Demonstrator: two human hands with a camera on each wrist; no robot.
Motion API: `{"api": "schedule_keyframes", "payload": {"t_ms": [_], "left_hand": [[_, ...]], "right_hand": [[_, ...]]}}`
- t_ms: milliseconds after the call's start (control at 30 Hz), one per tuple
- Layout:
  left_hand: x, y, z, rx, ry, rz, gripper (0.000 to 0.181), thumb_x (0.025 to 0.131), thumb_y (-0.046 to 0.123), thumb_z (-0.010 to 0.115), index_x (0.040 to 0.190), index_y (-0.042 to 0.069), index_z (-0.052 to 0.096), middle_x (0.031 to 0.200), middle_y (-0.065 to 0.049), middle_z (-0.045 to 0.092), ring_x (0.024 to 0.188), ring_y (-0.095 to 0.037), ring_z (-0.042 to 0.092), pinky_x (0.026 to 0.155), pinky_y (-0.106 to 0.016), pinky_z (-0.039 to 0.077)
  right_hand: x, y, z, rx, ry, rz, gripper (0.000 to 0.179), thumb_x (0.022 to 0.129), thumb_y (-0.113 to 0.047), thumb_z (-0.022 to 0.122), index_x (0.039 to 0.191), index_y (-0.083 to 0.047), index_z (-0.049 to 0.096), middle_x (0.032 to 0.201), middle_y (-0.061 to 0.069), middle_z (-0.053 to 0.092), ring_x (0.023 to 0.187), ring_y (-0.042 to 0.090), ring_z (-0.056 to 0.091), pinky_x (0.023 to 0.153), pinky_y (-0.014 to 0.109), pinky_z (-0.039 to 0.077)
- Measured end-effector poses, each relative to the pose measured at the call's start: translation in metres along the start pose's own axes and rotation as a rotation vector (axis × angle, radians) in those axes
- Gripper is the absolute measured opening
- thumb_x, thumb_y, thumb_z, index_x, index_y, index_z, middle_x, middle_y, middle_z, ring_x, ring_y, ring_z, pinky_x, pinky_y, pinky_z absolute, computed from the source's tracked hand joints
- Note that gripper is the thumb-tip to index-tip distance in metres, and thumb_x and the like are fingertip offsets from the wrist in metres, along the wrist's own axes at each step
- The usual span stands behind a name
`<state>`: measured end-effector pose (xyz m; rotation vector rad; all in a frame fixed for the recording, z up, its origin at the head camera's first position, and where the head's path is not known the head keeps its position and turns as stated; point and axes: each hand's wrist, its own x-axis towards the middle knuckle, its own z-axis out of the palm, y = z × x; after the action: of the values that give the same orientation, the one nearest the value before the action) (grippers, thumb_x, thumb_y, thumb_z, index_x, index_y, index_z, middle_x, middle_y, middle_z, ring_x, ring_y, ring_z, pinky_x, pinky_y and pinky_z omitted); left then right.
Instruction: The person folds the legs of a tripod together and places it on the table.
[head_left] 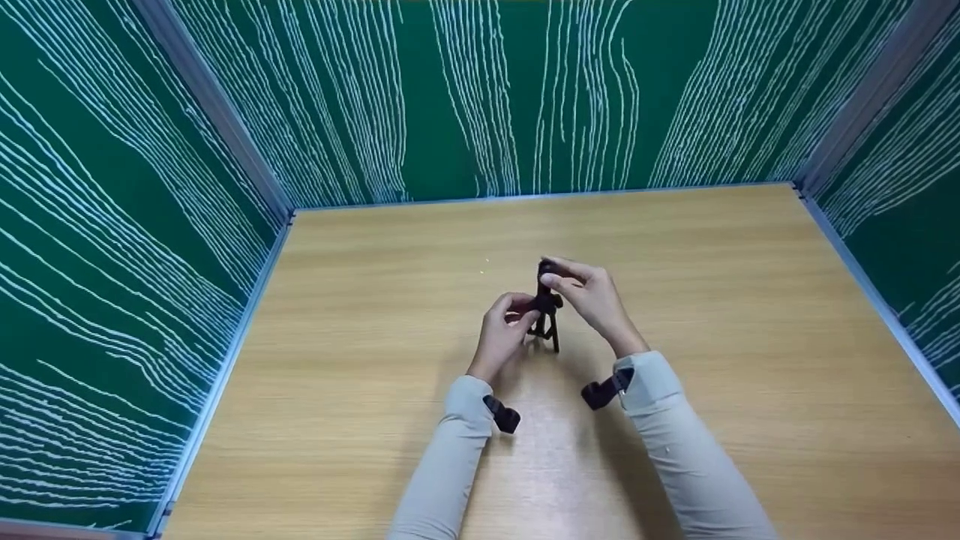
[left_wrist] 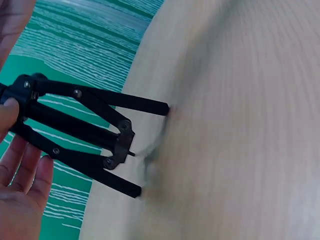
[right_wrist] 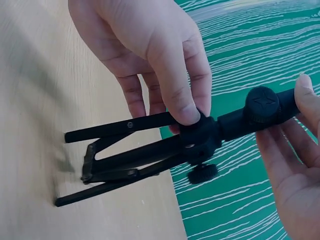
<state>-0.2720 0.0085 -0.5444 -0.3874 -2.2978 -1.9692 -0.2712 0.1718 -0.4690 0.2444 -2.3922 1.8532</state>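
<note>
A small black tripod (head_left: 543, 303) is held upright between both hands above the wooden table, its short legs partly spread. My left hand (head_left: 498, 336) pinches the collar where the legs meet, thumb on one side, as the right wrist view shows. Higher up, my right hand (head_left: 602, 301) grips the upper post between thumb and fingers. A round knob (right_wrist: 262, 104) sticks out just below those fingers, and a smaller knob (right_wrist: 203, 173) sits by the collar. In the left wrist view the leg ends are close to the tabletop; whether they touch it I cannot tell.
The wooden table (head_left: 360, 315) is bounded by green panels (head_left: 465, 97) with wavy white lines at the back and sides. Grey metal posts (head_left: 217, 105) stand at the corners. Tiny pale specks (head_left: 482, 271) lie beyond the left hand.
</note>
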Motion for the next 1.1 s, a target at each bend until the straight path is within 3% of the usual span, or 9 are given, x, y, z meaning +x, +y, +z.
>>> {"api": "schedule_keyframes", "payload": {"t_ms": [100, 300, 533, 800, 1100], "left_hand": [[-0.005, -0.008, -0.001, -0.028, 0.006, -0.023, 0.027, 0.089, 0.006, 0.066, 0.114, -0.002, 0.062, 0.110, -0.017, 0.066, 0.099, -0.024, 0.062, 0.090, -0.034, 0.053], [-0.020, -0.002, -0.008, -0.071, -0.006, -0.036, 0.028, 0.090, 0.000, 0.062, 0.117, -0.009, 0.059, 0.111, -0.024, 0.064, 0.105, -0.029, 0.061, 0.094, -0.035, 0.052], [-0.025, -0.006, -0.011, -0.104, -0.018, -0.036, 0.027, 0.091, 0.000, 0.061, 0.117, -0.011, 0.060, 0.112, -0.027, 0.064, 0.106, -0.035, 0.063, 0.093, -0.028, 0.052], [-0.024, -0.013, -0.009, -0.137, 0.002, -0.097, 0.021, 0.089, -0.004, 0.061, 0.108, -0.013, 0.063, 0.108, -0.027, 0.066, 0.102, -0.035, 0.065, 0.085, -0.024, 0.055], [-0.025, -0.016, -0.007, -0.146, 0.012, -0.105, 0.019, 0.089, -0.003, 0.062, 0.105, -0.011, 0.065, 0.106, -0.025, 0.067, 0.100, -0.035, 0.066, 0.086, -0.027, 0.055]], "right_hand": [[-0.007, 0.012, 0.000, -0.008, 0.048, 0.019, 0.042, 0.088, -0.026, 0.070, 0.125, -0.008, 0.064, 0.124, 0.012, 0.065, 0.107, 0.017, 0.063, 0.085, 0.012, 0.048], [-0.022, 0.033, 0.000, 0.001, 0.124, 0.089, 0.048, 0.086, -0.034, 0.071, 0.127, -0.010, 0.063, 0.123, 0.009, 0.067, 0.105, 0.012, 0.061, 0.088, 0.017, 0.046], [-0.033, 0.058, 0.006, 0.007, 0.110, 0.198, 0.057, 0.084, -0.038, 0.072, 0.132, -0.009, 0.057, 0.124, 0.010, 0.064, 0.105, 0.013, 0.058, 0.091, 0.024, 0.046], [-0.044, 0.084, 0.016, 0.059, 0.049, 0.268, 0.049, 0.086, -0.021, 0.072, 0.129, -0.003, 0.058, 0.121, 0.017, 0.063, 0.106, 0.022, 0.058, 0.086, 0.019, 0.050], [-0.049, 0.102, 0.026, 0.022, 0.060, 0.279, 0.035, 0.083, -0.010, 0.074, 0.114, 0.004, 0.066, 0.116, 0.021, 0.066, 0.088, 0.010, 0.065, 0.077, 0.016, 0.053]]}}
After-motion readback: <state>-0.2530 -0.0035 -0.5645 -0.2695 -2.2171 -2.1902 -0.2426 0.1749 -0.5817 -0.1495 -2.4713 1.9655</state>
